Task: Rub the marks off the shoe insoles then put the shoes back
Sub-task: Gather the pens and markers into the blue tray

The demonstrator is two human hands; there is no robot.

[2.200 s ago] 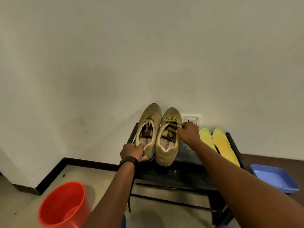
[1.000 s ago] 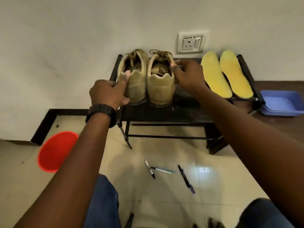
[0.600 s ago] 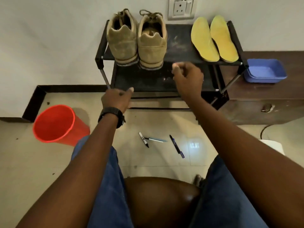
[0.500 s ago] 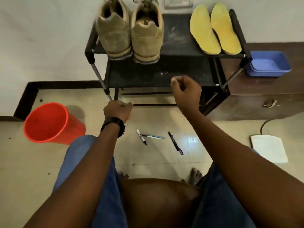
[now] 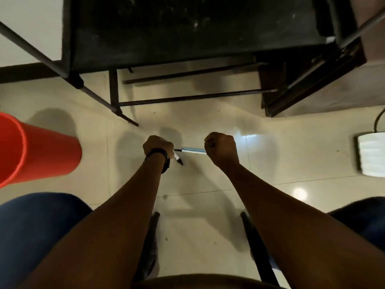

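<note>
Now: hands at floor pens

Apart: left hand (image 5: 158, 146) sits over the black-tipped marker (image 5: 178, 159), right hand (image 5: 221, 150) fisted at one end of the blue pen (image 5: 192, 150); grip on either, cannot tell. Shoes, insoles not visible; shoe rack (image 5: 187, 38) at 12 o'clock, red bucket (image 5: 41, 155) at 9. Likely pen pickup; next needs a fingertip pinch on thin barrels lying flat.

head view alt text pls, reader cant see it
Seen from above, two hands hang low over a tiled floor: the left hand at a marker, the right hand, a fist, over the end of a blue pen. A red bucket stands left, a black rack ahead.
</note>
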